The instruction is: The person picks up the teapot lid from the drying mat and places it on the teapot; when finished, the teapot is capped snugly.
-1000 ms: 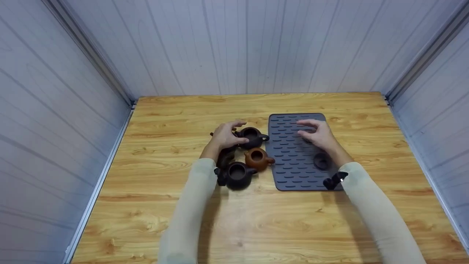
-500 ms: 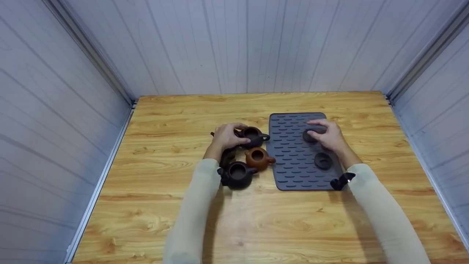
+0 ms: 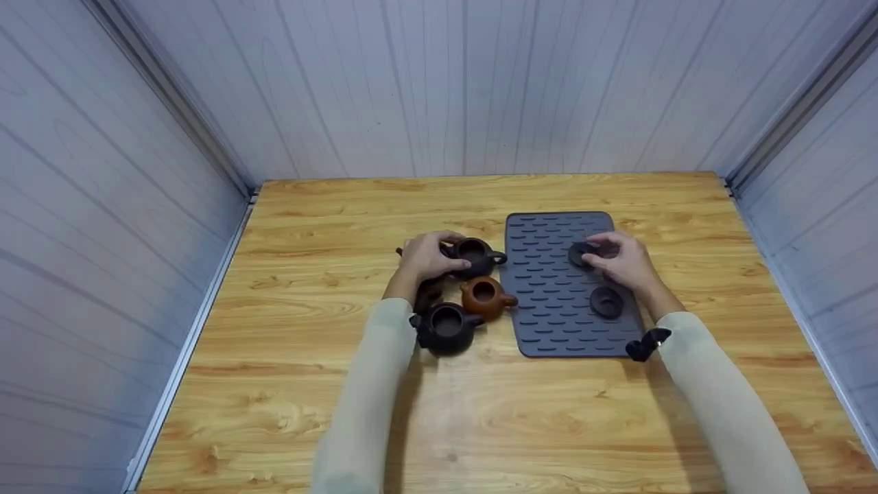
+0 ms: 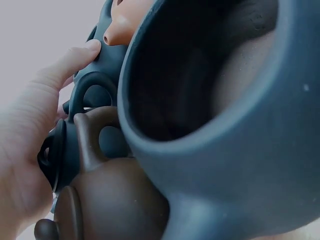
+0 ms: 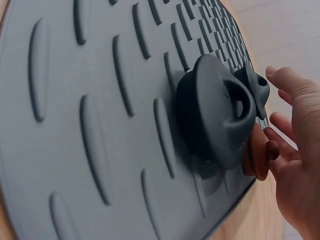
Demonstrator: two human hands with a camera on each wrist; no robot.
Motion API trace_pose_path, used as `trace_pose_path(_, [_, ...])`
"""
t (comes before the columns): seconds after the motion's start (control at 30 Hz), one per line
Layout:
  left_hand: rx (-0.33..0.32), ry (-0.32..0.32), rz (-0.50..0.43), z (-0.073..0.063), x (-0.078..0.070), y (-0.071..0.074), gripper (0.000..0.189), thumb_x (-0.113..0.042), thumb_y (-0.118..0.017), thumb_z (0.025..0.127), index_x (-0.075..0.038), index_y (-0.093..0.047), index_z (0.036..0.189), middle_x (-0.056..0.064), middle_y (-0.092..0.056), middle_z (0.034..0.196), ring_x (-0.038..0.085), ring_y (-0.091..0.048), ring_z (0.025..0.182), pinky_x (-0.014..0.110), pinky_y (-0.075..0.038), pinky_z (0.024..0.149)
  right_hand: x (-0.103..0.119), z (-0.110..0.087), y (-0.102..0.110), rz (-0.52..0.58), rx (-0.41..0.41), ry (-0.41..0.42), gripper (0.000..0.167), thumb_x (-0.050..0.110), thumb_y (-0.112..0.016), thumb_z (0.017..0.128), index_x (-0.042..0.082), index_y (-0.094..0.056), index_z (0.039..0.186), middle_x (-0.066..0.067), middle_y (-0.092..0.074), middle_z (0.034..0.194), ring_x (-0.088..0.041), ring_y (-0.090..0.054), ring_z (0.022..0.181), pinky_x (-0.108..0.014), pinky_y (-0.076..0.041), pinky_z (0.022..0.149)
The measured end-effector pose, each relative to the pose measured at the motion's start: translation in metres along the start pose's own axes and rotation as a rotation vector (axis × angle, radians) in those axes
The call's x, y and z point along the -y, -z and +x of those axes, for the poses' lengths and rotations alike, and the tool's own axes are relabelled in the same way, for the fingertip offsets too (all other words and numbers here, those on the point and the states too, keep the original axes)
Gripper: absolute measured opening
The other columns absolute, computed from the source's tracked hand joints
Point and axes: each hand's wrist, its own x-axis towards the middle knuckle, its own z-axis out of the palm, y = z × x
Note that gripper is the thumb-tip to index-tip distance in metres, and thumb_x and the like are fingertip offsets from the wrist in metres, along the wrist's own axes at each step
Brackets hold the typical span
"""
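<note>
- now the right grip (image 3: 623,262) sits farther back toward the right edge of the mat (image 3: 542,336), baring more of the small dark lid (image 3: 577,256)
- its fingers curve wide beside that lid, which lies knob-up toward the mat's far right corner
- left grip (image 3: 425,257) unchanged, thumb against the far dark teapot (image 3: 485,266); cannot tell if pinching
- that pot's long axis runs across the bench (image 3: 295,329), handle toward the mat

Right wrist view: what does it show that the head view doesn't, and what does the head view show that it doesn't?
Only the right wrist view shows the orange lid, near the fingers, and the large dark lid's thickness from the side.

Only the head view shows the teapots, the left hand and both sleeves.

Both show the right hand, the gray mat and two dark lids.
</note>
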Motion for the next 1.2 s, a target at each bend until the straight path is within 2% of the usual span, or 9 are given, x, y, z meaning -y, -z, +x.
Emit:
trace_pose_path(0.07, [-0.002, 0.000, -0.007, 0.0000, -0.0001, -0.0003, 0.059, -0.045, -0.090, 0.096, -0.029, -0.073, 0.150, 0.000, -0.079, 0.147, 0.029, -0.073, 0.133, 0.058, -0.034, 0.127, -0.0010, -0.0008, -0.0005, 0.009, 0.008, -0.011, 0.043, 0.021, -0.085, 0.103, -0.001, -0.076, 0.139, -0.028, -0.068, 0.144, -0.024, -0.074, 0.114, -0.005, -0.051, 0.083])
trace_pose_path(0.2, [-0.004, -0.001, -0.011, 0.0005, -0.0004, -0.0007, 0.059, -0.045, -0.090, 0.096, -0.029, -0.073, 0.150, 0.000, -0.078, 0.148, 0.029, -0.072, 0.136, 0.058, -0.033, 0.129, -0.0025, -0.0015, -0.0016, 0.009, 0.012, -0.028, 0.039, 0.021, -0.084, 0.104, 0.000, -0.078, 0.136, -0.028, -0.067, 0.143, -0.003, -0.064, 0.102, -0.006, -0.052, 0.076])
trace_pose_path(0.27, [-0.004, 0.001, -0.009, 0.0008, -0.0003, -0.0010, 0.059, -0.046, -0.090, 0.096, -0.029, -0.073, 0.150, 0.000, -0.078, 0.149, 0.029, -0.072, 0.136, 0.059, -0.033, 0.130, -0.0029, -0.0016, -0.0022, 0.006, 0.011, -0.031, 0.036, 0.020, -0.083, 0.105, -0.001, -0.078, 0.133, -0.028, -0.067, 0.141, -0.003, -0.063, 0.101, -0.008, -0.053, 0.074])
trace_pose_path(0.43, [-0.006, 0.004, -0.017, 0.0009, -0.0001, -0.0013, 0.058, -0.044, -0.090, 0.096, -0.029, -0.073, 0.150, 0.000, -0.078, 0.149, 0.028, -0.073, 0.134, 0.059, -0.032, 0.131, -0.0032, -0.0006, -0.0042, -0.006, 0.003, -0.030, 0.030, 0.018, -0.082, 0.106, -0.001, -0.080, 0.129, -0.027, -0.067, 0.139, -0.017, -0.064, 0.107, -0.008, -0.052, 0.074])
trace_pose_path(0.5, [-0.007, 0.004, -0.019, 0.0010, 0.0001, -0.0013, 0.058, -0.043, -0.090, 0.097, -0.028, -0.073, 0.150, 0.000, -0.078, 0.148, 0.028, -0.073, 0.134, 0.059, -0.032, 0.131, -0.0037, 0.0003, -0.0049, -0.007, 0.001, -0.025, 0.029, 0.018, -0.081, 0.106, -0.001, -0.080, 0.128, -0.027, -0.067, 0.138, -0.019, -0.064, 0.109, -0.008, -0.051, 0.075])
trace_pose_path(0.93, [0.002, 0.005, -0.003, 0.0002, -0.0010, -0.0007, 0.058, -0.045, -0.088, 0.097, -0.029, -0.072, 0.151, -0.001, -0.076, 0.151, 0.030, -0.070, 0.139, 0.059, -0.032, 0.131, -0.0069, 0.0011, -0.0050, 0.051, -0.004, -0.012, 0.026, 0.010, -0.077, 0.106, -0.003, -0.081, 0.128, -0.028, -0.069, 0.136, 0.008, -0.063, 0.094, -0.009, -0.053, 0.075])
trace_pose_path(1.2, [0.006, 0.013, 0.003, -0.0002, -0.0001, -0.0011, 0.058, -0.046, -0.088, 0.098, -0.030, -0.072, 0.151, -0.001, -0.076, 0.151, 0.029, -0.071, 0.137, 0.060, -0.031, 0.132, -0.0079, 0.0021, -0.0059, 0.044, -0.017, -0.001, 0.025, 0.007, -0.077, 0.105, -0.003, -0.082, 0.127, -0.028, -0.072, 0.134, 0.011, -0.061, 0.092, -0.008, -0.052, 0.076])
